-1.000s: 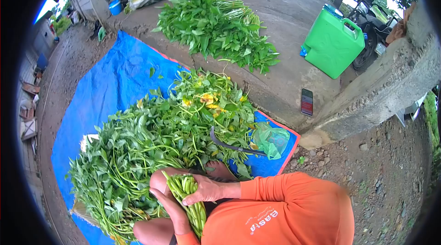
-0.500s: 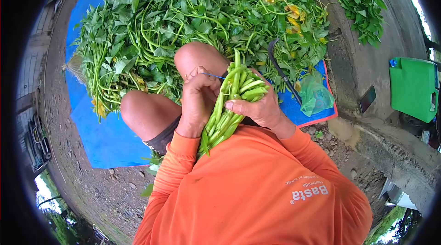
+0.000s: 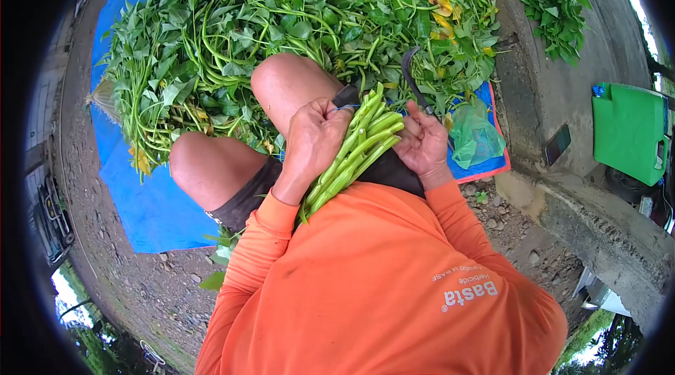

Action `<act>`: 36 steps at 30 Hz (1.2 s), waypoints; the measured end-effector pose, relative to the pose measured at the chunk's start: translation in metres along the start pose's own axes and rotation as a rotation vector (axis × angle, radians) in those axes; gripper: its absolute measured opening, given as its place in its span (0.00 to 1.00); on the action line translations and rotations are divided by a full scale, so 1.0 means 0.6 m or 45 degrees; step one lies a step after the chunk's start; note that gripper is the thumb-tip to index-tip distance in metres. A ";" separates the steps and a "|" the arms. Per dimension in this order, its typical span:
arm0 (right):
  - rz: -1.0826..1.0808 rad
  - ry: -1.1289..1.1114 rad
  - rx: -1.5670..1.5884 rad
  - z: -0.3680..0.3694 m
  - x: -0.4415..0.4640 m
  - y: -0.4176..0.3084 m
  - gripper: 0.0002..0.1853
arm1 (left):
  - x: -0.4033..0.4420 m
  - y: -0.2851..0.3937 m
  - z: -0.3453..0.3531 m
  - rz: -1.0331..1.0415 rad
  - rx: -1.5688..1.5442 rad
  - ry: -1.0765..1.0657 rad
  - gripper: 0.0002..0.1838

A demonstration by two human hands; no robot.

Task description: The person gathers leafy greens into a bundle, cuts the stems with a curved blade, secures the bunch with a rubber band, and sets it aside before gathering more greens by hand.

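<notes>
A bundle of leafy-vegetable stems [image 3: 360,150], pale green with cut ends up, leans across my lap against my left hand. My left hand [image 3: 318,137] is closed, its fingertips pinched on a thin blue string [image 3: 349,106] near the top of the bundle. On the bundle's other side, my right hand [image 3: 426,144] is palm up with its fingers apart and loosely bent; I see nothing in it. Just beyond those fingers lies a sickle [image 3: 408,69] with a dark curved blade, its handle partly hidden by the hand.
A large heap of leafy greens [image 3: 281,16] covers the blue tarp [image 3: 140,213] beyond my knees. Beside my right hand is a green plastic bag [image 3: 477,137]. Farther right are a concrete ledge [image 3: 583,213], a phone [image 3: 558,144], a green container [image 3: 629,132] and more greens [image 3: 545,2].
My right hand has let go of the bundle and moved right, its fingers opening. My left hand remains at the string, now turned more over the bundle's side.
</notes>
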State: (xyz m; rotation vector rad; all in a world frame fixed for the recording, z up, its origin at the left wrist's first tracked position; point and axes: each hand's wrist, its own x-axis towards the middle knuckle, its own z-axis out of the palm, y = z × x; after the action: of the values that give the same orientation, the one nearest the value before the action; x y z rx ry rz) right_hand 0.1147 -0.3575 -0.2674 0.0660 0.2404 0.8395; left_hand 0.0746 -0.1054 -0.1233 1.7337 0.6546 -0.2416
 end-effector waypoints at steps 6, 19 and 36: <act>0.264 -0.436 -0.374 0.168 0.026 -0.012 0.58 | 0.006 0.010 0.014 0.070 -0.069 0.079 0.34; -0.535 -0.692 -2.031 0.398 0.066 0.145 0.19 | -0.026 -0.006 -0.054 1.265 0.257 -0.076 0.16; 0.621 0.046 -1.079 0.248 0.053 0.046 0.51 | -0.136 0.128 -0.105 0.190 -0.095 -0.085 0.40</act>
State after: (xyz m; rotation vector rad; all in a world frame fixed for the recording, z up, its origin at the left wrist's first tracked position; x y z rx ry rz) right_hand 0.1504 -0.3102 -0.1246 -0.7094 -0.1206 1.3706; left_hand 0.0382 -0.0802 -0.0025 1.6865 0.4775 -0.1688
